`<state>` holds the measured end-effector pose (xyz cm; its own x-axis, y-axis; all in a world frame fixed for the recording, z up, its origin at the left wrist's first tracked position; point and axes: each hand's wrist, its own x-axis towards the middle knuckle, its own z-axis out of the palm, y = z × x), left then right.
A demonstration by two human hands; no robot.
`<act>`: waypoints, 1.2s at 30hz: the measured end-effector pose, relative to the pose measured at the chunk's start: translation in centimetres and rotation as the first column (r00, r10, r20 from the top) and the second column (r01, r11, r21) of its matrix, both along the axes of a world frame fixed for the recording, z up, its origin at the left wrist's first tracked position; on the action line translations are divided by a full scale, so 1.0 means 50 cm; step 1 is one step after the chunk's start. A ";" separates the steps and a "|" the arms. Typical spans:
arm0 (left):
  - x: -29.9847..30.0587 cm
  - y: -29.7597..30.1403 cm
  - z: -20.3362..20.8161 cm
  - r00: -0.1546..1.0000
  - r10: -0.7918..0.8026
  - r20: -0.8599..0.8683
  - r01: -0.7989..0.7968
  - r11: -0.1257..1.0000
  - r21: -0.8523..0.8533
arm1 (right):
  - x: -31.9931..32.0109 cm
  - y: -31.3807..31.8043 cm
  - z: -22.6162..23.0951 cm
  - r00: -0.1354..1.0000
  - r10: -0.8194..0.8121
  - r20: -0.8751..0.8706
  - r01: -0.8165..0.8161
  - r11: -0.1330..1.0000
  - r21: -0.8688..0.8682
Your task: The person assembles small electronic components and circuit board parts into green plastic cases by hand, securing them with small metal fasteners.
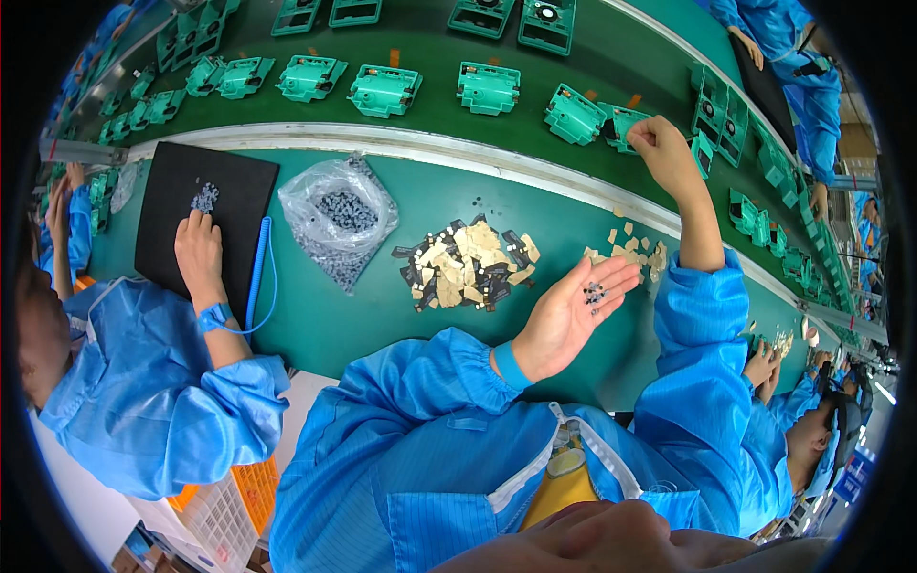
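Note:
My left hand [564,320] is palm up over the green worktop, its fingers stretched out flat. Several tiny dark round parts [594,293] lie loose on that palm and finger bases. My right hand [664,153] reaches over the conveyor with thumb and forefinger pinched together. Right beside those fingertips is a green plastic housing [623,126]. Whatever the pinch holds is too small or hidden to make out. Beyond my left fingertips lie scattered cream-coloured flat pieces [653,258]. Left of that hand is a heap of cream and black flat pieces [468,260].
A clear plastic bag [346,212] of small dark parts stands left of the heap. At left a co-worker's hand [199,250] touches small parts on a black mat [162,205]. A blue coiled cord [258,277] lies beside it. A metal rail [401,151] separates worktop and conveyor, where more green housings [385,91] stand.

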<state>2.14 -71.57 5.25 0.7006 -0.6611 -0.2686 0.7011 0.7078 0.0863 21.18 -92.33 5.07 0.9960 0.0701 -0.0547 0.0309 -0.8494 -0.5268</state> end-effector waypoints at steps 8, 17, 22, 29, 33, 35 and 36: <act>0.000 0.001 0.001 1.000 0.000 0.003 0.000 1.000 -0.011 | 0.009 0.000 -0.011 0.998 0.057 0.009 -0.056 0.996 -0.069; -0.002 0.002 0.000 1.000 -0.006 0.019 0.006 1.000 -0.002 | 0.005 0.023 0.010 1.000 0.013 -0.027 -0.014 0.999 -0.040; -0.001 0.002 -0.001 1.000 -0.008 0.023 0.008 1.000 -0.002 | 0.015 0.018 0.011 0.996 0.004 -0.085 0.002 0.998 0.064; -0.001 0.003 0.001 1.000 -0.017 0.016 0.017 1.000 -0.001 | 0.024 0.014 -0.007 0.998 0.028 -0.059 -0.023 0.996 0.089; 0.001 0.004 0.004 1.000 -0.015 0.005 0.015 1.000 0.003 | 0.027 0.024 -0.006 0.997 0.021 -0.079 -0.017 0.998 0.052; 0.001 0.004 0.003 1.000 -0.014 0.002 0.014 1.000 0.003 | 0.028 0.031 -0.001 0.996 0.022 -0.085 -0.017 0.998 0.057; 0.000 0.004 0.003 1.000 -0.015 0.001 0.015 1.000 0.001 | 0.029 0.034 0.000 0.996 0.025 -0.086 -0.021 0.999 0.050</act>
